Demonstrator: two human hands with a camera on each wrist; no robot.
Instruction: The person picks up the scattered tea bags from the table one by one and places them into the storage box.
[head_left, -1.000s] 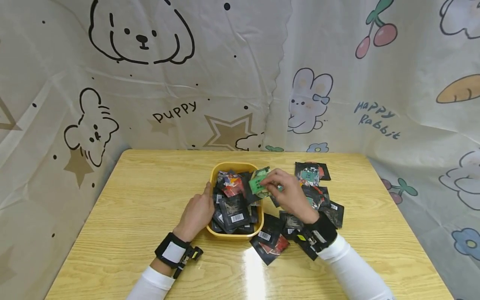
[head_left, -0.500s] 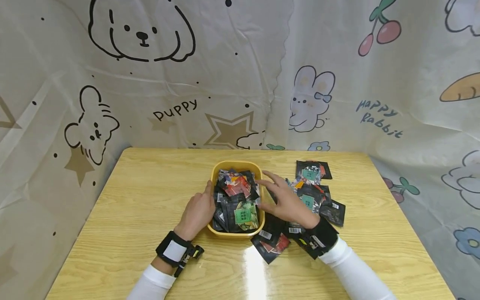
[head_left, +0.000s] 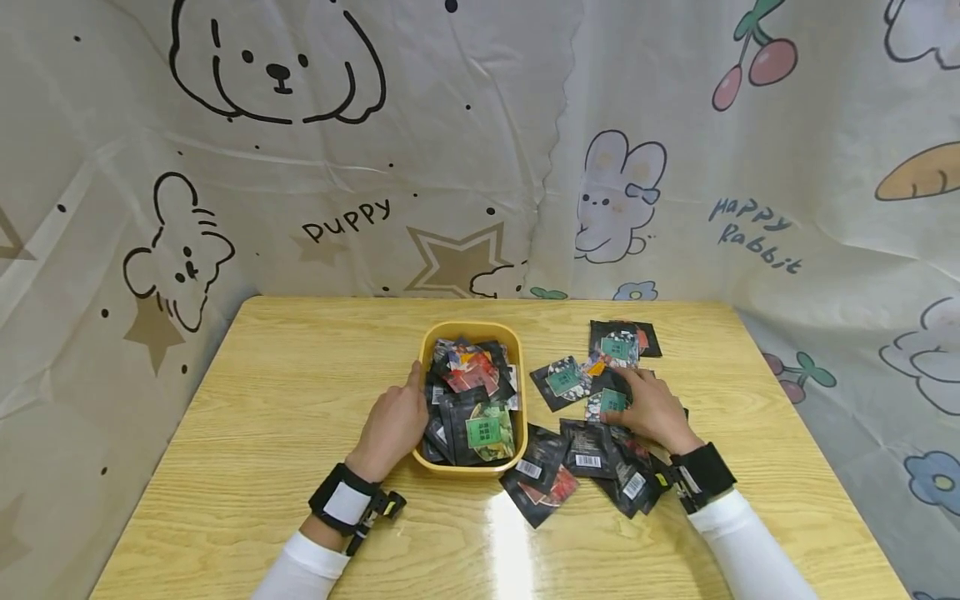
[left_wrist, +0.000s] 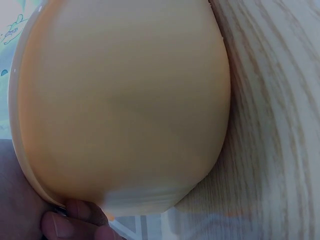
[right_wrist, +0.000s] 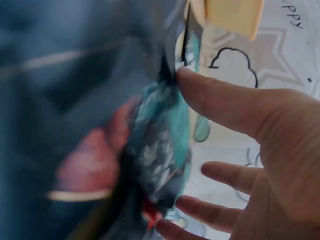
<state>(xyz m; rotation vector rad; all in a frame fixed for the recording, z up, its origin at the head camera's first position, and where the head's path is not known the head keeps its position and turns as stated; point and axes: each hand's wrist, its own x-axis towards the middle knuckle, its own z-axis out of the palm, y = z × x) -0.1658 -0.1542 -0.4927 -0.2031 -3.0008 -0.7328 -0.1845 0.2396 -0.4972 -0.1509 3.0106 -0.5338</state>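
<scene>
A yellow plastic bin (head_left: 522,350) holds several black sachets with coloured labels; a green-labelled sachet (head_left: 483,432) lies on top near its front. My left hand (head_left: 392,429) holds the bin's left rim, index finger along the edge. In the left wrist view the bin's outer wall (left_wrist: 125,110) fills most of the picture, with curled fingertips (left_wrist: 62,226) at the rim. Over the loose sachets to the right, my right hand (head_left: 651,408) touches a teal-labelled sachet (head_left: 611,402). Its thumb (right_wrist: 215,100) meets the sachet edge in the right wrist view; the other fingers are spread.
Another teal-labelled sachet (head_left: 562,382) lies right of the bin. More sachets (head_left: 588,450) overlap near the front, one with a red label (head_left: 551,492). A further pile (head_left: 622,342) sits toward the back. A printed curtain (head_left: 465,167) hangs behind the wooden table (head_left: 300,375).
My right hand carried the green-labelled sachet to the bin, let it go there, then moved right to the loose sachets. My left hand stayed at the rim.
</scene>
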